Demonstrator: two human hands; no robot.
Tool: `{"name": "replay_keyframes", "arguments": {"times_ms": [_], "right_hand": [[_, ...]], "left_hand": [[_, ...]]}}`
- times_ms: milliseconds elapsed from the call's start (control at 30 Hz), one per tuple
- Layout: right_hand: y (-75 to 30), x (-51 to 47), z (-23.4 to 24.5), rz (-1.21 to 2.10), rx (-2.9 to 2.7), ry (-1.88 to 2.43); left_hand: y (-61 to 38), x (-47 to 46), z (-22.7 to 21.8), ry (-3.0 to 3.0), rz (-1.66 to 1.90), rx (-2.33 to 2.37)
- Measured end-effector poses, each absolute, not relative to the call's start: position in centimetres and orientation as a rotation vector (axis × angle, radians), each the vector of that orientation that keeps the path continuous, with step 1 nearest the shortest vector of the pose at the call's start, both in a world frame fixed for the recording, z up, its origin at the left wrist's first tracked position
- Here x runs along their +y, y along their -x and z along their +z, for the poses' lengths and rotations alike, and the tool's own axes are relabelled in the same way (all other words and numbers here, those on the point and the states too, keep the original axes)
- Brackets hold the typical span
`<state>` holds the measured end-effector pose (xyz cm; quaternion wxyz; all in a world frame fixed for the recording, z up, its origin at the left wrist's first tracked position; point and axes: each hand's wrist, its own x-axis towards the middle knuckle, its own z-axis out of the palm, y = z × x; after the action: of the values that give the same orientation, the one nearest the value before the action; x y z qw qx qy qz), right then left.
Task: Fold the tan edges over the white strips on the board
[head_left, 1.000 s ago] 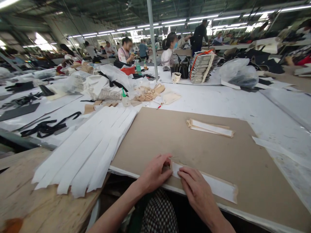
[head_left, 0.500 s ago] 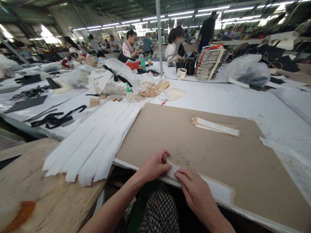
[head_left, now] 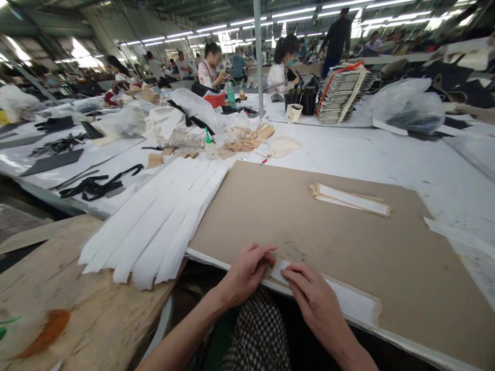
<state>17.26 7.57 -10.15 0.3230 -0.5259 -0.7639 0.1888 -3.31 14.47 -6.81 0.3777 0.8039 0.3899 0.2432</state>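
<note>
A long white strip with a tan backing (head_left: 350, 301) lies along the near edge of a brown cardboard sheet (head_left: 309, 226). My left hand (head_left: 247, 270) pinches the strip's left end with curled fingers. My right hand (head_left: 313, 299) lies on the strip just to the right, fingers pressed together on it. A small stack of like strips (head_left: 348, 198) rests farther back on the cardboard.
A fan of long white strips (head_left: 154, 221) lies left of the cardboard, partly on a wooden board (head_left: 58, 299). Behind are a glue bottle (head_left: 210, 147), tan pieces (head_left: 247, 138), black straps (head_left: 93, 186), a bundled stack (head_left: 340, 93) and a plastic bag (head_left: 406, 105). Other people work at far tables.
The view has shifted a little; both hands stay on the strip's left end, with small finger movements only.
</note>
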Motion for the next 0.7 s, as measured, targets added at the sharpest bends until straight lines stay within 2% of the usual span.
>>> {"name": "replay_keyframes", "arguments": {"times_ms": [233, 533, 700], "right_hand": [[-17.8, 7.7, -10.1, 0.515, -1.984, 1.338], [-17.7, 7.9, -9.5, 0.248, -2.323, 1.258], [-17.8, 8.2, -9.6, 0.223, -2.415, 1.235]], "left_hand": [[2.9, 14.5, -7.7, -2.054, 0.681, 1.102], [2.4, 12.2, -8.0, -2.153, 0.807, 1.268], [2.5, 11.0, -8.4, -2.218, 0.805, 1.313]]}}
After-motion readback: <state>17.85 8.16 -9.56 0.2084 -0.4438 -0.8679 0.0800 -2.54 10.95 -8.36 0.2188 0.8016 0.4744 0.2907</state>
